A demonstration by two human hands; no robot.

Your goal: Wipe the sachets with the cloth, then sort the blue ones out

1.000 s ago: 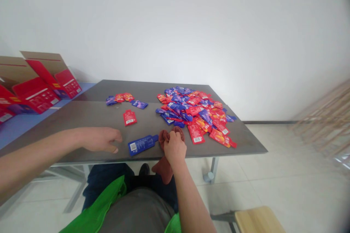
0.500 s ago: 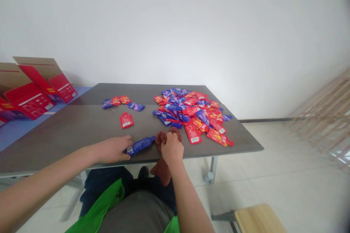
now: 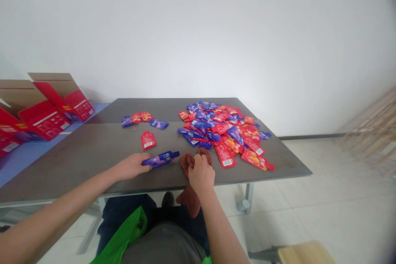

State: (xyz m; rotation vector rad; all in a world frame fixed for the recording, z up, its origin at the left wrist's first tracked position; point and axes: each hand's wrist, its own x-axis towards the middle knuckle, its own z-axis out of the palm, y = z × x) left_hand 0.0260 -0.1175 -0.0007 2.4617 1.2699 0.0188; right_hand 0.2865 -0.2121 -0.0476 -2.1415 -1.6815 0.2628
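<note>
My left hand (image 3: 135, 166) grips the end of a blue pouch (image 3: 161, 159), its printed front up and its spout pointing right. Bunched in my right hand (image 3: 201, 174) is a brown cloth (image 3: 191, 202), part of which hangs over the table's front edge. Just behind and to the right of the cloth spreads a large pile of red and blue pouches (image 3: 222, 128). One red pouch (image 3: 148, 140) lies alone behind my left hand. Farther back is a small group of red and blue pouches (image 3: 141, 117), with a blue pouch (image 3: 159, 124) beside it.
Open red cartons (image 3: 46, 119) stand on a blue surface (image 3: 66, 134) at the left. The dark table (image 3: 102, 152) backs toward a white wall. A wooden stool (image 3: 305, 253) is at the lower right, and a wooden rack (image 3: 374, 132) leans at far right.
The blue pouch in my left hand has turned over from its label side to its printed front. My right hand still holds the cloth. The whole view has shifted slightly.
</note>
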